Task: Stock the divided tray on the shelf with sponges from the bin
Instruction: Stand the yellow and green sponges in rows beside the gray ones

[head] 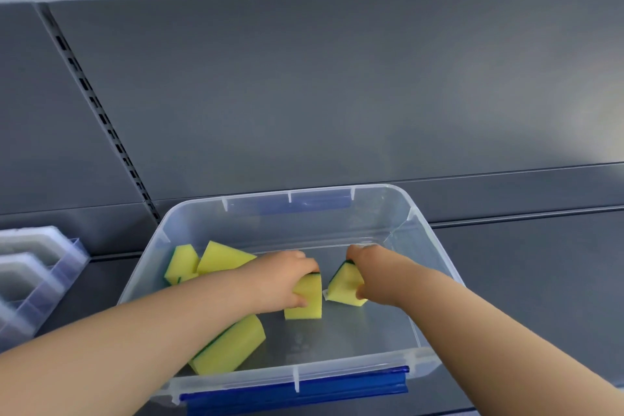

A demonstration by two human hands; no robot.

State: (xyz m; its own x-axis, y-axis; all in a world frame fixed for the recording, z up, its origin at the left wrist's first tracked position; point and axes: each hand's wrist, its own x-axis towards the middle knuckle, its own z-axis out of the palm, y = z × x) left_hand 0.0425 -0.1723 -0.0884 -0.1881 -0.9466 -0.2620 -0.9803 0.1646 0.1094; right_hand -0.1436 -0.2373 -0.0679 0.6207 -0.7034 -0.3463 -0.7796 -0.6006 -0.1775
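Both my hands are inside a clear plastic bin (423,233) with blue clips. My left hand (277,279) grips a yellow sponge with a green scouring side (307,302), held upright near the bin's middle. My right hand (373,272) grips a second yellow sponge (344,287), tilted beside the first. Another sponge (229,346) lies under my left forearm at the bin's near left. Two more sponges (216,258) lean in the far left corner. The divided tray (72,258), clear with grey compartments, sits on the shelf at the left edge of view.
The bin stands on a dark grey shelf (540,267) backed by a grey panel. A slotted upright rail (101,118) runs down the back wall on the left.
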